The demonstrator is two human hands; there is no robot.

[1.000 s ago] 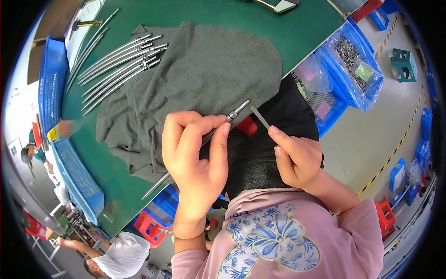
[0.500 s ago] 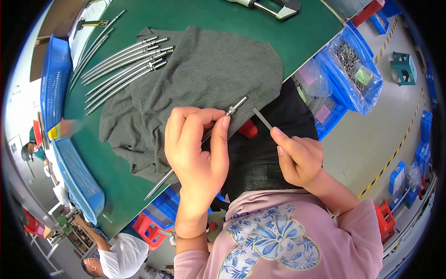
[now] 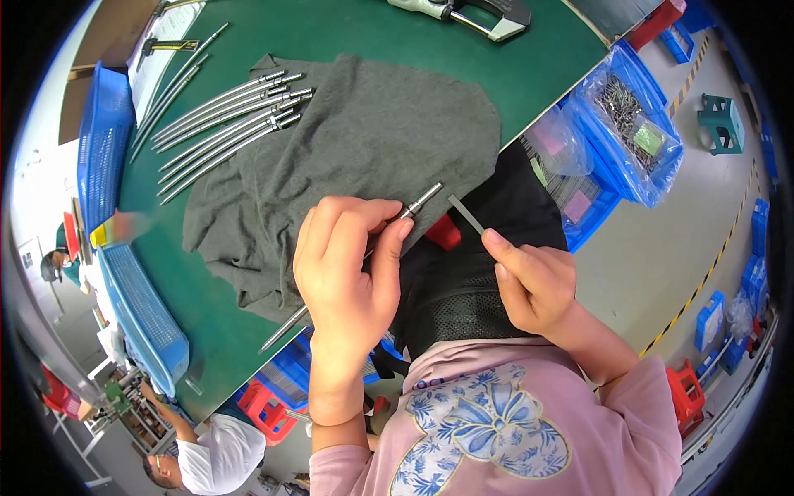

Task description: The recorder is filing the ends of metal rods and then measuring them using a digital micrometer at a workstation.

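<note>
A slim steel rod (image 3: 424, 201) with a stepped, narrower tip is pinched between the thumb and fingers of my left hand (image 3: 349, 269). It slants from upper right to lower left, its middle hidden behind that hand. My right hand (image 3: 536, 279) grips a thin flat grey metal strip, perhaps a small file (image 3: 466, 214), between thumb and forefinger. The strip's free end lies close to the rod's tip, with a small gap between them. Beneath and beyond the rod spreads a crumpled dark grey cloth (image 3: 389, 116). Several similar steel rods (image 3: 211, 120) rest partly on its left edge.
The green table (image 3: 331, 29) bears a micrometer (image 3: 463, 15) at the far edge and blue baskets (image 3: 145, 306) at the left. A plastic-lined blue bin (image 3: 633, 124) of small metal parts is at the right. Another person (image 3: 219, 450) sits at lower left.
The rod's tip has shifted slightly right and down in my left hand. My right hand and the strip stay nearly where they were. The view has moved a little.
</note>
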